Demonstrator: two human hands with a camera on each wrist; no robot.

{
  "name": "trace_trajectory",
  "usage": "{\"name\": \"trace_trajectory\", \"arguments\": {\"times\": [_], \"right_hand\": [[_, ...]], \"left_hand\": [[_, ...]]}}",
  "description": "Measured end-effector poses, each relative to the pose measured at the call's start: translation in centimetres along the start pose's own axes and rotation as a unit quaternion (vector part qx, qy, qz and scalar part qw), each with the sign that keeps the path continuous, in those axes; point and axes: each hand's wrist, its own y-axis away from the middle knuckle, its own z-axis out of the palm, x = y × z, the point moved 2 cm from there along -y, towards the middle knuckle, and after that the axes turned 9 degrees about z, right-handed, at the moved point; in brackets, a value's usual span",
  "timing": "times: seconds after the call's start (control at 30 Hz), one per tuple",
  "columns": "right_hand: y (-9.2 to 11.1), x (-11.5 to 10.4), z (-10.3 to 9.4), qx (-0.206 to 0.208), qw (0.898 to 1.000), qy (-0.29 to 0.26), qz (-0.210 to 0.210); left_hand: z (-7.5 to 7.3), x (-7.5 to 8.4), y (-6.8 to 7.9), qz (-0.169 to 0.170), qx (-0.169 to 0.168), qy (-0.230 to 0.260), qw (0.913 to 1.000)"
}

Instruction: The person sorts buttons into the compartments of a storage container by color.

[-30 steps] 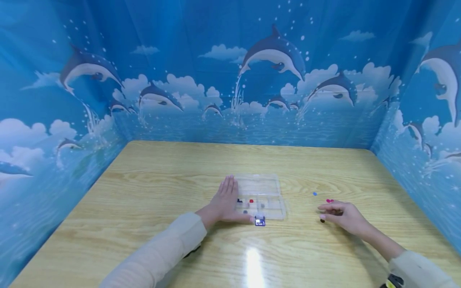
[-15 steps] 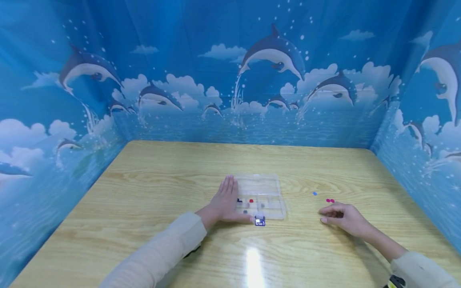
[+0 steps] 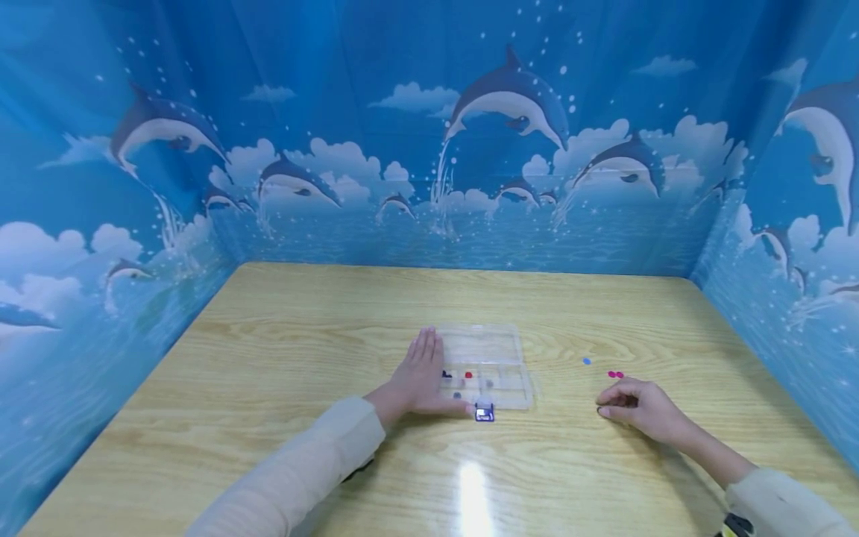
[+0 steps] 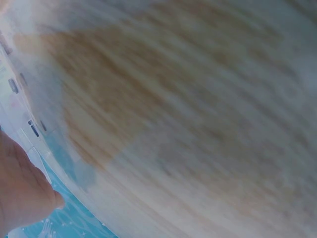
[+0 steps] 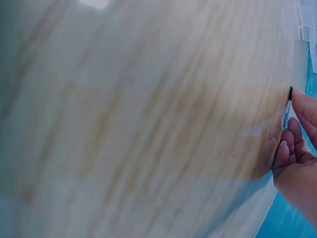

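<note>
My left hand (image 3: pixel 424 377) lies flat with straight fingers over the left side of a clear compartment box (image 3: pixel 515 379), its thumb tip close to a small blue-purple rectangular piece (image 3: pixel 484 412) at the box's front edge. Small pieces sit in the compartments, among them a red one (image 3: pixel 468 375). On the right, my right hand (image 3: pixel 640 409) is lowered to the table with bent fingers. At its thumb tip is a small dark flat piece (image 5: pixel 290 93). A gap shows between thumb and fingers in the right wrist view. Part of the box is hidden under my left hand.
Two pink-red discs (image 3: pixel 615 374) lie just beyond my right hand, and a blue disc (image 3: pixel 587 361) lies further left. The box's clear lid (image 3: pixel 479 344) is folded back. A dolphin-print curtain (image 3: pixel 429 134) surrounds the wooden table (image 3: pixel 302 328).
My right hand has shifted very slightly to the right, its thumb over the dark piece, which shows less than before. My left hand and the box have stayed put.
</note>
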Motion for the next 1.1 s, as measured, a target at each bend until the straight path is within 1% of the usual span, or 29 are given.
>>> {"name": "trace_trajectory", "arguments": {"times": [0.27, 0.47, 0.83, 1.1], "right_hand": [[0.06, -0.26, 0.25, 0.022, 0.999, 0.020, -0.024], [-0.01, -0.34, 0.38, 0.026, 0.999, 0.030, -0.026], [-0.24, -0.52, 0.72, 0.044, 0.997, 0.048, -0.042], [-0.37, -0.58, 0.86, 0.053, 0.994, 0.057, -0.072]], "left_hand": [[0.14, -0.10, -0.13, 0.003, 0.000, 0.001, 1.0000], [0.05, -0.03, -0.03, 0.001, -0.003, 0.000, 1.0000], [0.03, 0.02, 0.03, 0.002, -0.002, 0.002, 1.0000], [0.05, -0.03, 0.00, 0.004, -0.002, 0.000, 1.0000]]}}
